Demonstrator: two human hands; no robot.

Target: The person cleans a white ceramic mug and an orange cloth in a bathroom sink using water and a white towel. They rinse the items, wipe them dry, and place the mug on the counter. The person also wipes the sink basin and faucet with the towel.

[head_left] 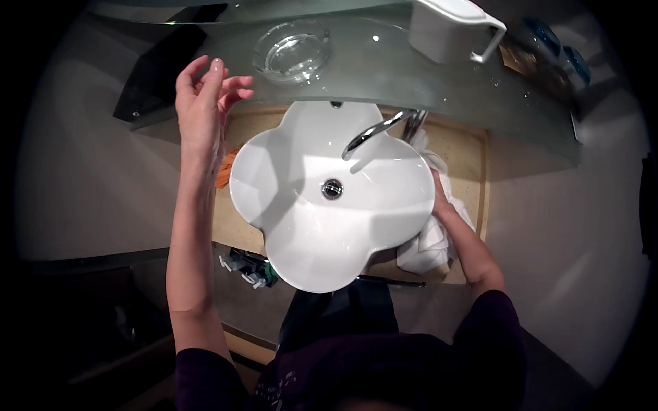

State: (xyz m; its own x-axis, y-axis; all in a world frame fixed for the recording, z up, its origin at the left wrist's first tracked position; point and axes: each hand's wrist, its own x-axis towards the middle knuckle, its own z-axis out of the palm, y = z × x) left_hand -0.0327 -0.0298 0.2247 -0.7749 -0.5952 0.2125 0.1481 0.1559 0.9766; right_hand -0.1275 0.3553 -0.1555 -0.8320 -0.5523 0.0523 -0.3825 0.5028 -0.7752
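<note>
A white four-lobed basin point(312, 236) stands in front of me, with a chrome faucet point(375, 134) curving over its back right and a metal drain point(332, 189) in the middle. My left hand point(205, 99) is raised to the left of the basin, close to the glass shelf; its fingers are apart and hold nothing. On the basin's right side, my right hand point(441, 195) reaches down beside the rim against a crumpled white towel point(430, 245). The rim and the towel hide its fingers, so a grip cannot be made out.
Across the back runs a frosted glass shelf point(370, 79) bearing a clear glass ashtray point(293, 53) and a white pitcher point(447, 33). Something orange and stringy point(224, 171) lies left of the basin on the beige counter point(236, 226). Several small items point(250, 267) sit below the counter's front left.
</note>
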